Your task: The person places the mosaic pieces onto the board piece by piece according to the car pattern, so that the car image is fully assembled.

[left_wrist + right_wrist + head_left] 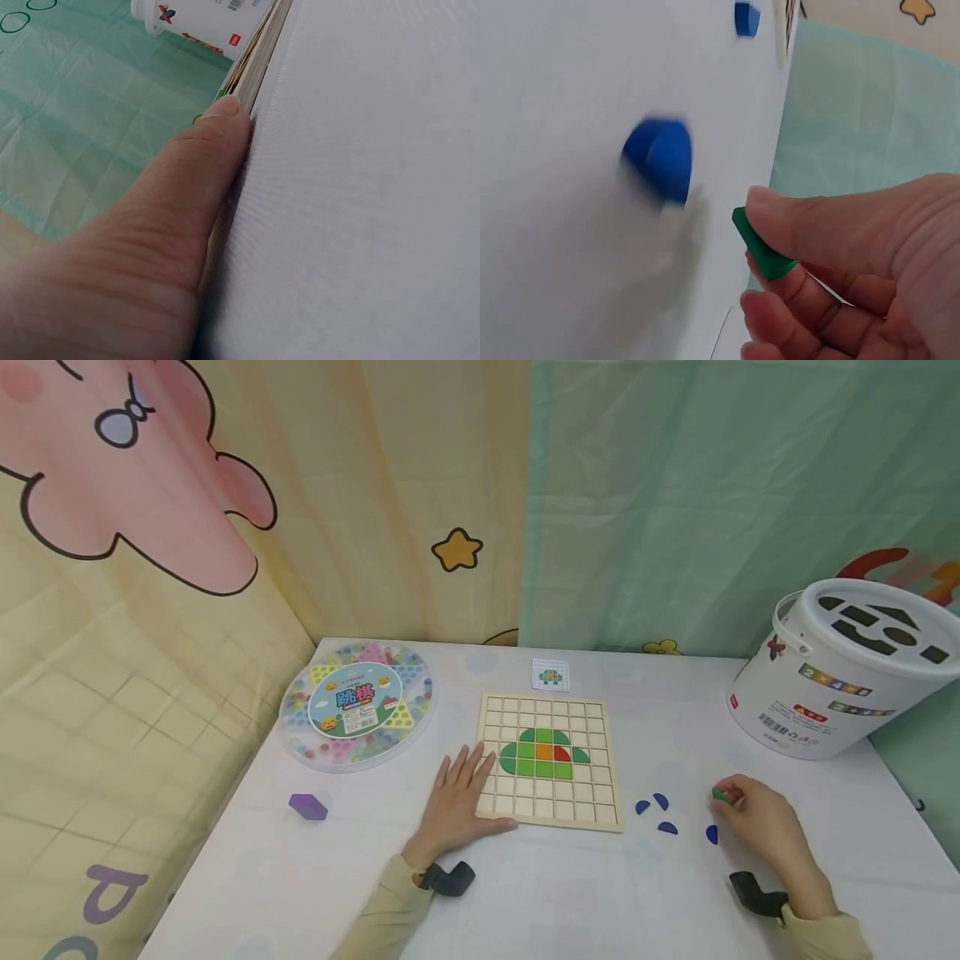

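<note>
A wooden grid board [543,808] lies on the table, with light green squares, darker green rounded pieces, an orange square [544,752] and a red rounded piece [562,754] set in its cells. My left hand [455,802] rests at the board's left side, fingers spread; its thumb [187,172] lies along the near edge. To the right of the board, my right hand [765,814] pinches a small green block [761,251] between thumb and fingers, above the table. Several blue half-round blocks [667,828] lie between board and right hand, one [660,157] close to that hand.
Behind the board is a small printed pattern card [551,676]. A round Chinese checkers box [356,706] sits at the back left, a purple block [308,807] in front of it. At the back right stands a white bucket [832,672] with shaped holes in its lid.
</note>
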